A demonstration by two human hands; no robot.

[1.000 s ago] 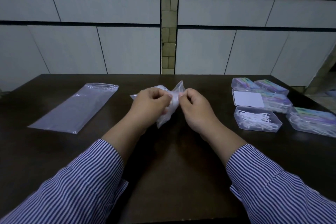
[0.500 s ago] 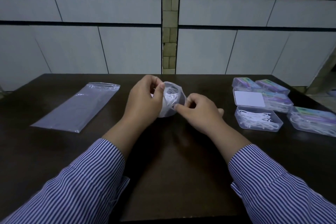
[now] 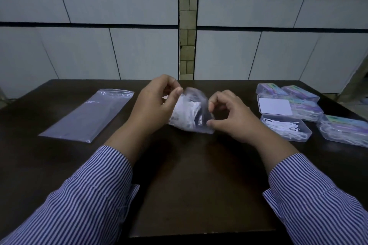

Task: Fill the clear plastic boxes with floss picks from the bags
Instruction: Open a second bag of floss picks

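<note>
Bag point(image 3: 189, 113) of floss picks point(image 3: 191, 105) now sits between our hands with its mouth pulled wide; a second ago we had it pinched shut between both hands, close together. Our left hand point(image 3: 157, 103) grips the upper left edge between thumb and fingers, and our right hand point(image 3: 231, 114) has moved out to the right, thumb and forefinger closed on the bag's right edge, the other fingers curled loosely. The white picks show as a blurred heap inside. We judge the bag open and ready to empty, so pouring into a box comes next.

The open box point(image 3: 286, 129) lies just right of our right hand, already holding picks, its lid point(image 3: 274, 106) back. Closed boxes point(image 3: 298, 93) stand behind it, and another point(image 3: 344, 129) to its right. An empty flat bag point(image 3: 87, 115) lies well to the left.

All of it rests on a dark table point(image 3: 189, 175). Behind it runs a wall of pale panels with a tiled strip down the middle. The light is dim.
</note>
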